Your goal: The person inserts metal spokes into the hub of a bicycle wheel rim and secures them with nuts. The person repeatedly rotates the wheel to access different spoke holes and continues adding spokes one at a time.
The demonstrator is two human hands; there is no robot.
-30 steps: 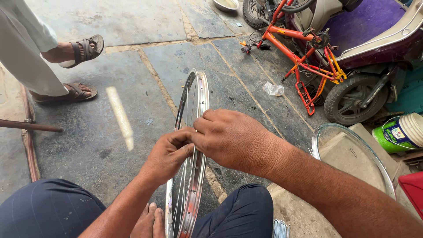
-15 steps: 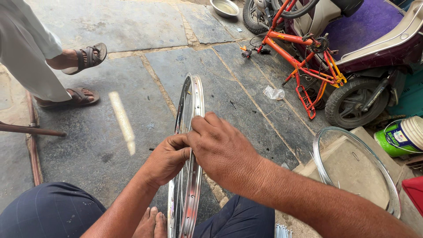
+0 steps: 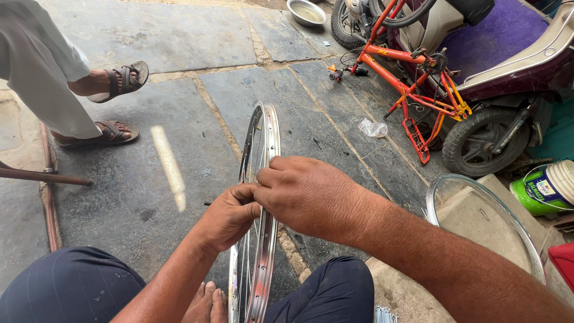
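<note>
Far across the stone floor (image 3: 179, 48) sits a steel bowl (image 3: 307, 11) holding pale liquid; a green bucket (image 3: 547, 186) stands right. Nearer, an upright chrome wheel rim (image 3: 263, 179) — thin, spoked — rises between the knees, left hand (image 3: 230, 216) and right hand (image 3: 308, 194) pinched together on its edge.

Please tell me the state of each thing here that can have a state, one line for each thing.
Wheel rim: upright on edge, no tyre, held between the knees.
Left hand: closed, fingers pinched at the rim.
Right hand: closed over the rim, touching the left hand.
Second rim: lying flat, bare.
Orange bicycle frame: leaning, wheels off.
Metal bowl: on the ground, right way up.
</note>
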